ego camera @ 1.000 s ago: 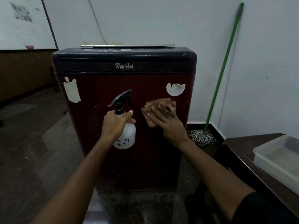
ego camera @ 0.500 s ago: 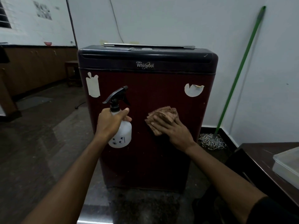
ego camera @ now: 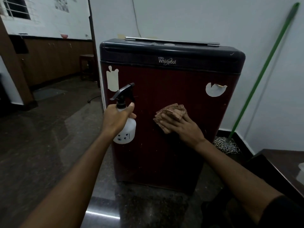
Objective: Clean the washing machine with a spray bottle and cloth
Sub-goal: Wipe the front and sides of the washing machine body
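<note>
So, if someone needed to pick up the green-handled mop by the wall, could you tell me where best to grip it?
Grip the mop on its green shaft, about halfway up, coming from the front left. It leans steeply against the white wall, so only that side is open, and its stringy head sits low beside the washing machine.

A green-handled mop (ego camera: 261, 74) leans against the white wall (ego camera: 189, 18) at right, its striped head (ego camera: 226, 146) resting on the dark polished floor (ego camera: 41, 137). A dark bench (ego camera: 279, 165) stands at the right edge with a pale tray (ego camera: 301, 168) just in view on it. At left, a wooden stool (ego camera: 87, 66) stands before brown panelling (ego camera: 54, 60), a barred window (ego camera: 15, 7) above.
</note>
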The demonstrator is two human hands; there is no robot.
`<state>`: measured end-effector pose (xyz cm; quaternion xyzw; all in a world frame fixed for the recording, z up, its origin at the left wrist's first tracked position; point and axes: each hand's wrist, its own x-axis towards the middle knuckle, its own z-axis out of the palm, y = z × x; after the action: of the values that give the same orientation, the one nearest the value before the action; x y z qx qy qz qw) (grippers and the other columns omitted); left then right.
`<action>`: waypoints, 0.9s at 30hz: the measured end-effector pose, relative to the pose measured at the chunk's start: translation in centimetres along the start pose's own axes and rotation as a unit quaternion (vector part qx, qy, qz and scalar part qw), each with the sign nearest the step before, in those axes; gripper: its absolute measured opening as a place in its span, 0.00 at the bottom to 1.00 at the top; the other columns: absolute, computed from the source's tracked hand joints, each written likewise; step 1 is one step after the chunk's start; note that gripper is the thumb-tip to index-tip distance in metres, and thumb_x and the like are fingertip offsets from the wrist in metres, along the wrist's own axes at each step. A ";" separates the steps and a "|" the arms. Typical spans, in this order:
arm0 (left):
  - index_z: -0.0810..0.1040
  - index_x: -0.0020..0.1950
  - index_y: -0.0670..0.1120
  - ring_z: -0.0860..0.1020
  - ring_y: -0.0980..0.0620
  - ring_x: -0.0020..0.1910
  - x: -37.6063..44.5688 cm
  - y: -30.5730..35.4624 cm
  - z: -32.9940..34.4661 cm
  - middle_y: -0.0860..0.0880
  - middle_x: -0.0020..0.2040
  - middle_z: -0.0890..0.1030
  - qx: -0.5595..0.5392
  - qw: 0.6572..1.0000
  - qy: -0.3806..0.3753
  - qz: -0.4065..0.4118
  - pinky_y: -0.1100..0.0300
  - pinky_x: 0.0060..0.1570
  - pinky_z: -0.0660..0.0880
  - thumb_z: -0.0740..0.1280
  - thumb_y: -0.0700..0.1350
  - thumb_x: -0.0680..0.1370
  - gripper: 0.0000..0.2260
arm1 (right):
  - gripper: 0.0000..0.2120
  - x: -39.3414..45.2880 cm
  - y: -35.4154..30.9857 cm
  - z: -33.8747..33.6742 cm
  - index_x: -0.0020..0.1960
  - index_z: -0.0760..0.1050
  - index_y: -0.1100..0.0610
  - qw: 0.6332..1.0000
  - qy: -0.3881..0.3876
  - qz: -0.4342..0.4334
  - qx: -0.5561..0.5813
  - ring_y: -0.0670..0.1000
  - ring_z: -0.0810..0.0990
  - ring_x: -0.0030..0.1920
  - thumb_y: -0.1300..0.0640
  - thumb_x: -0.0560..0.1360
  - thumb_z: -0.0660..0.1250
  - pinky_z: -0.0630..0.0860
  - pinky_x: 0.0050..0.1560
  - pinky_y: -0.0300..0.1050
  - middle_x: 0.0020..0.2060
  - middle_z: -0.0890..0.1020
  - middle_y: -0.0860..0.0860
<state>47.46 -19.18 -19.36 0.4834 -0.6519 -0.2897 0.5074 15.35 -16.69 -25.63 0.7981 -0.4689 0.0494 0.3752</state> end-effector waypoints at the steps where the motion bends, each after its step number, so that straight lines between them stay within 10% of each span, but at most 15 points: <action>1: 0.88 0.37 0.49 0.83 0.66 0.41 0.0 -0.2 -0.2 0.60 0.38 0.88 0.003 1.000 0.006 -0.002 0.61 0.47 0.71 0.69 0.57 0.84 0.20 | 0.31 -0.2 0.4 -0.2 0.85 0.49 0.45 1.000 0.013 0.013 0.007 0.53 0.48 0.85 0.53 0.85 0.56 0.55 0.82 0.63 0.85 0.49 0.46; 7: 0.88 0.38 0.51 0.85 0.59 0.44 0.1 -2.4 -1.6 0.60 0.39 0.89 0.005 0.995 0.066 -0.075 0.56 0.47 0.74 0.68 0.59 0.83 0.19 | 0.38 8.2 -1.4 -2.4 0.85 0.51 0.46 0.977 0.115 0.171 0.059 0.53 0.45 0.85 0.65 0.77 0.49 0.46 0.83 0.66 0.85 0.48 0.48; 13: 0.88 0.38 0.50 0.85 0.57 0.44 -1.5 -5.2 -3.3 0.59 0.39 0.89 0.019 0.992 0.053 -0.111 0.55 0.48 0.75 0.69 0.54 0.83 0.17 | 0.39 4.9 -3.0 0.4 0.85 0.40 0.46 0.999 -0.013 -0.026 -0.035 0.54 0.41 0.85 0.59 0.84 0.59 0.45 0.84 0.60 0.85 0.40 0.48; 20: 0.89 0.37 0.48 0.85 0.60 0.39 -4.0 -8.1 -3.6 0.58 0.38 0.89 0.047 0.988 0.026 -0.145 0.52 0.52 0.79 0.71 0.50 0.83 0.16 | 0.38 12.2 -3.5 -4.5 0.85 0.54 0.48 0.988 0.099 0.111 0.051 0.55 0.47 0.85 0.67 0.77 0.55 0.52 0.82 0.66 0.85 0.51 0.50; 27: 0.89 0.48 0.46 0.88 0.54 0.45 -3.9 -7.4 -3.1 0.48 0.40 0.90 -0.042 0.992 -0.024 -0.113 0.50 0.59 0.80 0.69 0.55 0.85 0.16 | 0.33 8.9 -5.6 -0.7 0.85 0.38 0.45 0.997 -0.057 -0.055 -0.013 0.53 0.37 0.84 0.57 0.86 0.52 0.42 0.84 0.58 0.84 0.37 0.47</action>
<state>52.97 -17.92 -26.33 0.5252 -0.5918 -0.3842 0.4757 24.92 -21.02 -24.41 0.8191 -0.4457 -0.0230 0.3604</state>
